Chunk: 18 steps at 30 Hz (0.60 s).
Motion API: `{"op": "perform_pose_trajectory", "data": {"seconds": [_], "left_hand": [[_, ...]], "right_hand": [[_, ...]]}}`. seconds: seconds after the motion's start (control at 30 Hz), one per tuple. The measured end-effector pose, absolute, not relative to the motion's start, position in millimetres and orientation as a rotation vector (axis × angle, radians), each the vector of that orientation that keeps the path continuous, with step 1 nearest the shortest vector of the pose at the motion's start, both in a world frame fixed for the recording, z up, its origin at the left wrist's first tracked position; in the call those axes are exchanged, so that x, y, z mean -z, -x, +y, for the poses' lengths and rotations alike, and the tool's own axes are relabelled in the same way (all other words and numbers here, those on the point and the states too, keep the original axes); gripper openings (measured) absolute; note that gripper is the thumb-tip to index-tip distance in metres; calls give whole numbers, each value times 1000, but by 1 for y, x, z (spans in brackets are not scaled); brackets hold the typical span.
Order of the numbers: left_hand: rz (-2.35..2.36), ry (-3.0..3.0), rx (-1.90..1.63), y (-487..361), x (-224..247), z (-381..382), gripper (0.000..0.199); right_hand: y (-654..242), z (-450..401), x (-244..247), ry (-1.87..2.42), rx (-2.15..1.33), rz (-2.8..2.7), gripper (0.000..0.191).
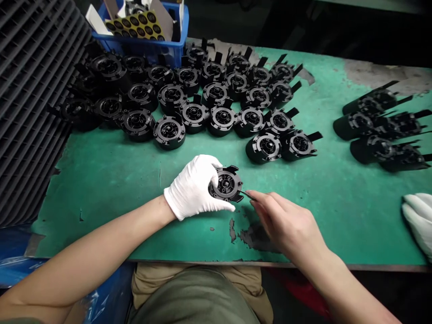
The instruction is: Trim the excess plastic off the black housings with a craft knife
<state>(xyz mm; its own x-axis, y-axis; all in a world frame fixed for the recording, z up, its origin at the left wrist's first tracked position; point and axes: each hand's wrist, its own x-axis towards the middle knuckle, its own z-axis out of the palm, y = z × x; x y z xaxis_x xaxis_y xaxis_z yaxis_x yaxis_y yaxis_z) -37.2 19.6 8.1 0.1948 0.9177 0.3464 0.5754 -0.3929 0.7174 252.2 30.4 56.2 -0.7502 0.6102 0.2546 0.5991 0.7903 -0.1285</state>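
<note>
A white glove covers my left hand [199, 186], whose fingers close round a black round plastic housing [227, 183]. The housing's ringed, ribbed face is turned up, and tabs stick out from its edge. Bare, my right hand [283, 218] pinches a thin dark metal tool [247, 194]. Its tip reaches the right edge of the housing; the fingers hide the rest, so its exact kind does not show. Beyond my hands stand many similar black housings [222, 118] in a close group, most with a flat tab rising from the rim.
More black housings [357, 125] stand at the right. A blue bin [175, 51] at the back holds a sheet of round stickers [138, 26]. Dark ribbed trays [30, 99] are stacked at the left. Another white-gloved hand [420, 218] rests at the right edge of the green tabletop [111, 180].
</note>
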Motion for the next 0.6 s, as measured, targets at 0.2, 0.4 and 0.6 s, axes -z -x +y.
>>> {"op": "perform_pose_trajectory", "data": {"seconds": [0.2,0.4,0.6], "left_hand": [[1355,-2044,-1014,32,-2,17,90],[1325,-2064,-951,33,-4,23,101],[1343,-2053,-891,33,-6,23,107]], "right_hand": [[-241,30,-57,916,49,-2761,31],[-240,30,-57,930,107,-2829,28],[-238,29,-62,915,195,-2862,30]]}}
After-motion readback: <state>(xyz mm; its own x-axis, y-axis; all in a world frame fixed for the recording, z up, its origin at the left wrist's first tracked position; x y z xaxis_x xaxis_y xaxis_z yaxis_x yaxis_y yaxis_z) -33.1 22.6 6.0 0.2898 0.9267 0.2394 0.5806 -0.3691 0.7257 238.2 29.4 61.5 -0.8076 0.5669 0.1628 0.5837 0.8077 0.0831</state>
